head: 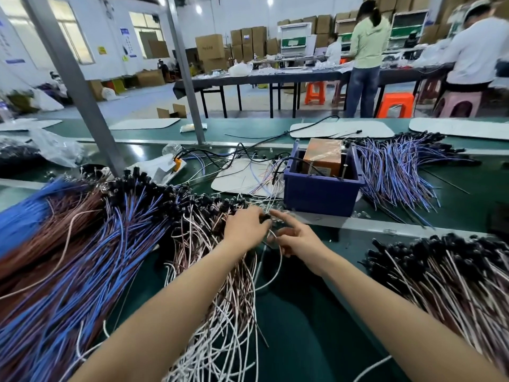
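Note:
My left hand (246,226) and my right hand (296,236) meet over the green table (303,312) at a small black connector (266,217) on a thin white wire (271,274). The left fingers curl round the connector. The right index finger points toward it, and the other right fingers curl near the wire. Whether the right hand holds the wire I cannot tell. A pile of white and brown wires (220,299) with black ends lies under my left forearm.
Blue and brown wire bundles (68,257) fill the left side. A blue bin (321,183) with an orange box (325,154) stands just behind my hands. More wire piles lie at right (440,271) and back right (394,166). People work at far tables.

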The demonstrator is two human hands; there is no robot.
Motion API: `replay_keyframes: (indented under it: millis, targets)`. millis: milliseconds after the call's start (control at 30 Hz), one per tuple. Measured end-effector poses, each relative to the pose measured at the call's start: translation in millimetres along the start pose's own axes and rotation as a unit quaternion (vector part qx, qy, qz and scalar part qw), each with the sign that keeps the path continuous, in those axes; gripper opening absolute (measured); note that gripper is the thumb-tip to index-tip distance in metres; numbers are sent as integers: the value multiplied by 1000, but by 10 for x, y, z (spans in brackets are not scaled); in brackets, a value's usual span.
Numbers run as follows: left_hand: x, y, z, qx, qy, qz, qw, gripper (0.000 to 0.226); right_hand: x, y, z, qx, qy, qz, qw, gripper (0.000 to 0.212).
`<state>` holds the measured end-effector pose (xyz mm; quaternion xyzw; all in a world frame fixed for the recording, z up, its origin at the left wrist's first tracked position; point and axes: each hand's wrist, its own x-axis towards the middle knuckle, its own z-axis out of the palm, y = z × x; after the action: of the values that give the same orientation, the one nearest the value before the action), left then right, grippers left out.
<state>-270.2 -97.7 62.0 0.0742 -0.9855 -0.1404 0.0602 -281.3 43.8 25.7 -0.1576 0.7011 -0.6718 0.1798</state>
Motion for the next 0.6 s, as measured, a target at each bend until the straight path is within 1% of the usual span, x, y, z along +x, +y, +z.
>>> replay_keyframes:
  millis: [67, 167, 233, 300, 333, 400, 467, 500, 533, 600]
  targets:
    - [57, 25, 17, -41, 1, 6, 999, 30, -31, -7, 8, -10, 4, -3, 1000, 68]
    - [63, 19, 32, -143, 36, -8, 989, 30, -65, 6, 42, -21, 12, -1, 1000, 70]
    - [73, 11, -21, -182, 54, 11, 982, 29, -65, -4, 29, -31, 8, -2, 999, 71]
    - [71, 13, -111, -225, 63, 43, 971, 26, -43, -8, 11, -46, -2, -6, 999, 66]
    - [57, 34, -178, -260, 66, 51, 962, 25, -39, -9, 8, -62, -7, -5, 998, 61]
    - [42, 105, -362, -349, 69, 56, 933, 23, -37, 0, 11, -114, -13, -2, 993, 44]
    - [49, 211, -603, -431, 64, 74, 897, 19, -55, -10, 21, -166, -5, -1, 986, 29]
    - [49, 270, -725, -471, 58, 89, 876, 16, -64, -23, 34, -172, 8, -4, 985, 25]
    - [51, 325, -836, -504, 51, 104, 856, 15, -91, -70, 56, -163, 26, -9, 986, 21]
    - [41, 425, -968, -537, 35, 125, 834, 16, -152, -218, 118, -78, 63, -22, 995, 12]
